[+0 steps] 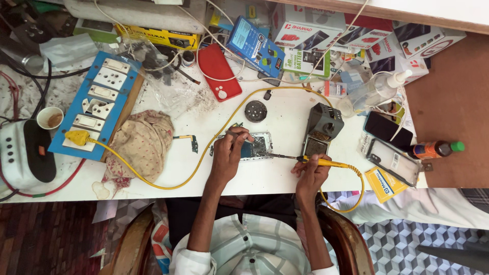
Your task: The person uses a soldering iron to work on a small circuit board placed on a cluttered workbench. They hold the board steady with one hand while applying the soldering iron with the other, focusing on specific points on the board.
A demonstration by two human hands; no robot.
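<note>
Phone (253,146) lying opened on cluttered white desk (265,175); left hand (227,153) pinching tweezers, tips hard to make out; right hand (310,170) gripping soldering iron (305,161).

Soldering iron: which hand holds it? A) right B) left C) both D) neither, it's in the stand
A: the right hand grips the yellow soldering iron, its tip toward the opened phone, while the left hand holds tweezers over it; the stand is empty.
</note>
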